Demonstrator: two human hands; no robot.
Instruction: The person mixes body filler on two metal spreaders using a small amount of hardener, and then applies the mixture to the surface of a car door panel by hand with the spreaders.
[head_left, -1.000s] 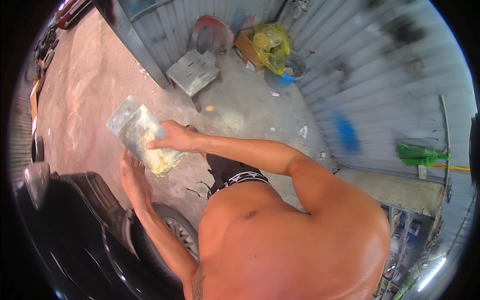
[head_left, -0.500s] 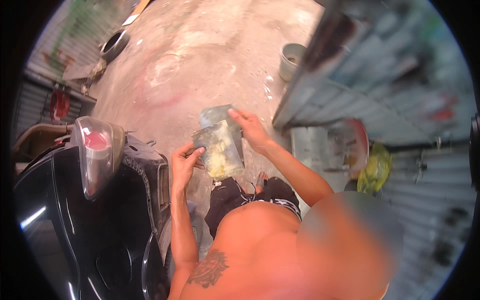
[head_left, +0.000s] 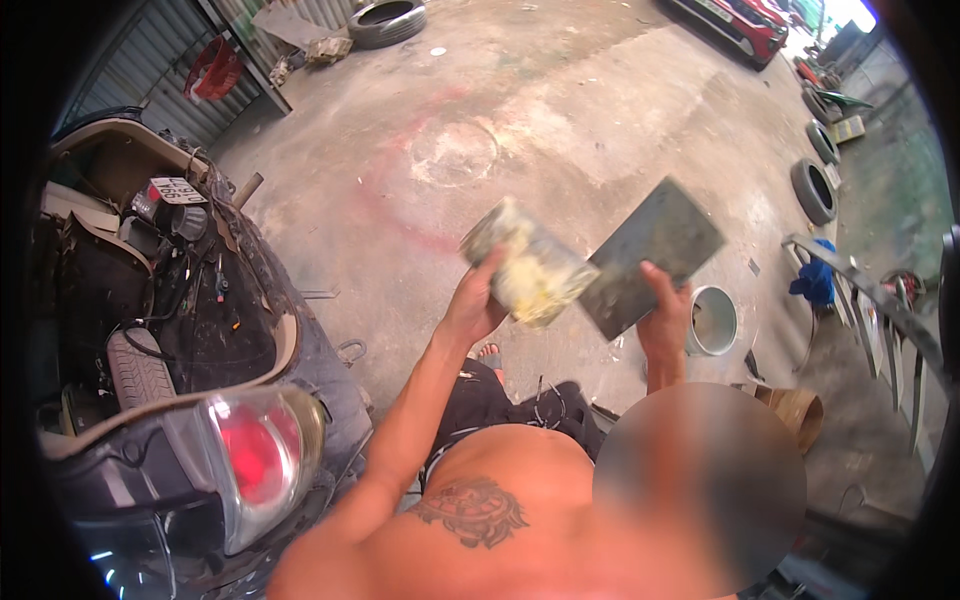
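Note:
A flat rectangular plate smeared with pale yellow paste (head_left: 535, 265) is in my left hand (head_left: 476, 306), the thumb lying over its near face. My right hand (head_left: 663, 318) grips a dark grey flat rectangular plate (head_left: 662, 245) by its lower edge, thumb on top. Both plates are held up in front of me above the floor, tilted, their near corners touching or overlapping. The smeared plate is slightly blurred by motion. What lies behind each plate, including most of my fingers, is hidden.
On my left stands a dark car with its rear open and a red-and-clear tail light (head_left: 255, 455). A grey bucket (head_left: 712, 320) is on the concrete floor to the right, near a metal rack (head_left: 880, 310). Tyres (head_left: 813, 192) lie along the right side; a red car (head_left: 735, 28) is farther off.
The view has swung to the right, away from the metal wall. The two plates, overlapping before, have been drawn apart, the grey one now out to the right in my right hand.

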